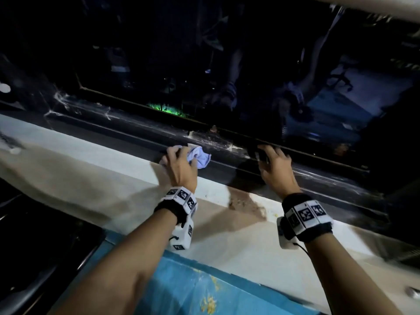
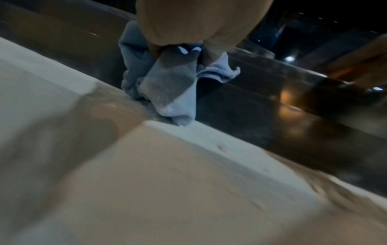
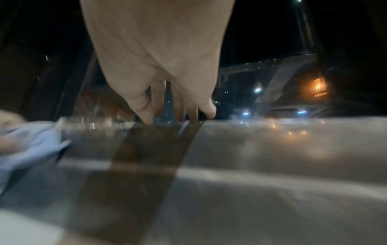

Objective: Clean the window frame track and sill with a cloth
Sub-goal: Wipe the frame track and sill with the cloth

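Note:
A crumpled pale blue cloth (image 1: 201, 158) (image 2: 167, 86) sits on the near edge of the dark window track (image 1: 127, 135), where the track meets the pale sill (image 1: 95, 169). My left hand (image 1: 179, 164) (image 2: 194, 24) grips the cloth from above, fingers curled round it. My right hand (image 1: 272, 162) (image 3: 167, 82) lies further right with spread, straight fingers, whose tips rest on the track's far rail. White smears and cobwebs streak the track (image 3: 251, 145). The cloth (image 3: 31, 144) shows blurred at the left of the right wrist view.
Dark window glass (image 1: 204, 53) rises behind the track and reflects the room. A brown stain (image 1: 245, 203) marks the sill between my wrists. A blue patterned surface (image 1: 195, 287) lies below the sill. Dark metal objects (image 1: 34, 246) stand at the lower left.

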Motion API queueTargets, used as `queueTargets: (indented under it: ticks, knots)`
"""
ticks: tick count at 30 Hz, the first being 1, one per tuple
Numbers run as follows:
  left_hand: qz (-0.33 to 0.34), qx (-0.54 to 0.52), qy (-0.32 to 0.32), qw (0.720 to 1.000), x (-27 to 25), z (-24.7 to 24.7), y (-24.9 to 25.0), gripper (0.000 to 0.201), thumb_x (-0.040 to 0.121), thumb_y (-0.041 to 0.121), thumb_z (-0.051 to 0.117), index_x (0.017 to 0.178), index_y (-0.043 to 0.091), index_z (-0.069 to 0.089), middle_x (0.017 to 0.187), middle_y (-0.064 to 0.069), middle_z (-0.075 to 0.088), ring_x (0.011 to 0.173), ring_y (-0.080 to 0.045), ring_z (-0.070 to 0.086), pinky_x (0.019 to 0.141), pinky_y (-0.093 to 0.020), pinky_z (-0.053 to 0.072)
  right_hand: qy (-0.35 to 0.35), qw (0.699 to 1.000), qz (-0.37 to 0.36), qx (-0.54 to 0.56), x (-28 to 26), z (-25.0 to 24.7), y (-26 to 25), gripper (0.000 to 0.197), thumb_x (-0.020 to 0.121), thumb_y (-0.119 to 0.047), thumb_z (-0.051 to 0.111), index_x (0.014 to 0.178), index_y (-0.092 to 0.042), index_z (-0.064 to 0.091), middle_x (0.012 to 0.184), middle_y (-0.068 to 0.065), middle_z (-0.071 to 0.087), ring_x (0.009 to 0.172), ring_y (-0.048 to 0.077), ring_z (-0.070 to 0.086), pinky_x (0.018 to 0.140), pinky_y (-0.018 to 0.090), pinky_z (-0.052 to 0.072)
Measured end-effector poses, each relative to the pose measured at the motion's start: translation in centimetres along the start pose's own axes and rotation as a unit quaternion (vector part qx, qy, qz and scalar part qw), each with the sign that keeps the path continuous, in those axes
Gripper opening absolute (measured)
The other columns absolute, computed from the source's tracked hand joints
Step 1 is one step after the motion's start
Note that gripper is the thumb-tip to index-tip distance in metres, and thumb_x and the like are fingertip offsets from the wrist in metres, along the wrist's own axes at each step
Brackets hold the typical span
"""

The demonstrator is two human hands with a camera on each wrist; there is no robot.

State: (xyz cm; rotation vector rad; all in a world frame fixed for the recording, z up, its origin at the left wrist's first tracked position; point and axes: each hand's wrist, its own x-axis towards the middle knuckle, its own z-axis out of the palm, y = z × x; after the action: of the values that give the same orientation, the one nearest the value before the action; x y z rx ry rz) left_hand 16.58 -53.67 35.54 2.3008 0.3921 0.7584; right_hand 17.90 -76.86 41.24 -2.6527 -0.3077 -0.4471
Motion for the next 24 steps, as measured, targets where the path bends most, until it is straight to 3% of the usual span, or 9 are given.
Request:
queueTargets:
  ticks: [4, 7, 10, 13, 15, 18, 21, 22, 24]
  knots:
    - [0.053, -0.006, 0.005, 0.999, -3.9, 2.7, 3.4, 0.021, 0.073, 0.03, 0.062, 0.088, 0.016, 0.066, 0.104, -0.012, 0.056, 0.091, -0.032, 0.045, 0.085, -0.041, 0.029, -0.019, 0.998, 0.003, -0.057, -3.5, -0.2, 2.6, 0.055, 0.081, -0.002, 0.055, 0.134, -0.012, 0.045, 0.142, 0.019, 0.041, 0.136, 0.036, 0.03, 0.11, 0.053, 0.018]
    - [0.078, -0.013, -0.012, 0.997, -6.0, 4.1, 5.6, 0.023, 0.076, 0.032, 0.057, 0.092, 0.017, 0.065, 0.105, -0.011, 0.054, 0.095, -0.03, 0.04, 0.088, -0.039, 0.027, -0.036, 0.998, -0.021, -0.052, -4.3, -0.7, 3.6, 0.069, 0.077, 0.003, 0.057, 0.14, -0.015, 0.037, 0.149, 0.015, 0.031, 0.141, 0.03, 0.022, 0.113, 0.046, 0.011]
    - [0.123, -0.017, -0.068, 0.99, -8.1, 4.9, 8.1, 0.024, 0.075, 0.023, 0.066, 0.097, 0.015, 0.066, 0.106, -0.012, 0.054, 0.098, -0.027, 0.035, 0.09, -0.037, 0.026, -0.045, 0.998, -0.023, -0.033, -4.4, -0.8, 3.9, 0.072, 0.075, 0.004, 0.056, 0.141, -0.016, 0.035, 0.151, 0.014, 0.029, 0.142, 0.029, 0.021, 0.114, 0.044, 0.01]
    - [0.144, -0.056, -0.175, 0.972, -9.7, 5.4, 10.8, 0.026, 0.077, 0.005, 0.063, 0.102, 0.011, 0.066, 0.111, -0.01, 0.052, 0.1, -0.03, 0.04, 0.088, -0.04, 0.036, -0.065, 0.998, -0.021, -0.001, -4.2, -1.2, 3.9, 0.069, 0.077, 0.003, 0.055, 0.14, -0.016, 0.037, 0.151, 0.014, 0.029, 0.142, 0.027, 0.02, 0.114, 0.043, 0.008]
    - [0.105, -0.097, -0.265, 0.954, -10.1, 5.5, 12.6, 0.029, 0.079, -0.007, 0.051, 0.102, 0.007, 0.062, 0.111, -0.012, 0.05, 0.1, -0.031, 0.042, 0.085, -0.03, 0.036, -0.078, 0.995, -0.004, 0.064, -4.3, -2.2, 3.6, 0.066, 0.075, 0.003, 0.058, 0.137, -0.016, 0.042, 0.145, 0.014, 0.039, 0.138, 0.025, 0.029, 0.112, 0.036, 0.016]
    - [0.097, -0.136, -0.357, 0.919, -10.0, 5.1, 14.6, 0.028, 0.083, -0.007, 0.049, 0.107, 0.002, 0.06, 0.114, -0.019, 0.053, 0.108, -0.031, 0.049, 0.089, -0.028, 0.04, -0.027, 0.984, 0.036, 0.174, -5.8, -4.2, 3.2, 0.063, 0.072, 0.005, 0.056, 0.131, -0.017, 0.049, 0.119, 0.01, 0.061, 0.109, 0.021, 0.056, 0.089, 0.018, 0.038]
    - [0.059, -0.229, -0.348, 0.907, -10.4, 4.3, 15.4, 0.025, 0.082, -0.007, 0.053, 0.101, 0.004, 0.065, 0.101, -0.008, 0.056, 0.091, -0.014, 0.052, 0.077, -0.012, 0.033, 0.034, 0.962, 0.07, 0.262, -8.2, -4.9, 3.8, 0.061, 0.071, -0.008, 0.052, 0.129, -0.023, 0.046, 0.117, 0.004, 0.06, 0.107, 0.018, 0.057, 0.093, 0.028, 0.046]
    - [0.037, -0.26, -0.332, 0.906, -10.6, 4.2, 15.5, 0.027, 0.079, -0.007, 0.055, 0.097, 0.009, 0.067, 0.099, -0.005, 0.058, 0.086, -0.01, 0.053, 0.076, -0.013, 0.035, 0.054, 0.957, 0.074, 0.274, -8.9, -4.9, 4.1, 0.059, 0.072, -0.015, 0.053, 0.129, -0.024, 0.044, 0.118, 0.003, 0.058, 0.108, 0.018, 0.056, 0.094, 0.033, 0.046]
    - [-0.006, -0.32, -0.317, 0.893, -11.0, 4.4, 16.0, 0.025, 0.074, -0.005, 0.062, 0.088, 0.015, 0.066, 0.087, -0.002, 0.064, 0.073, -0.003, 0.056, 0.068, -0.017, 0.042, 0.083, 0.953, 0.075, 0.28, -10.3, -5.1, 4.5, 0.057, 0.076, -0.022, 0.062, 0.129, -0.026, 0.041, 0.121, 0.0, 0.05, 0.113, 0.012, 0.05, 0.096, 0.03, 0.044]
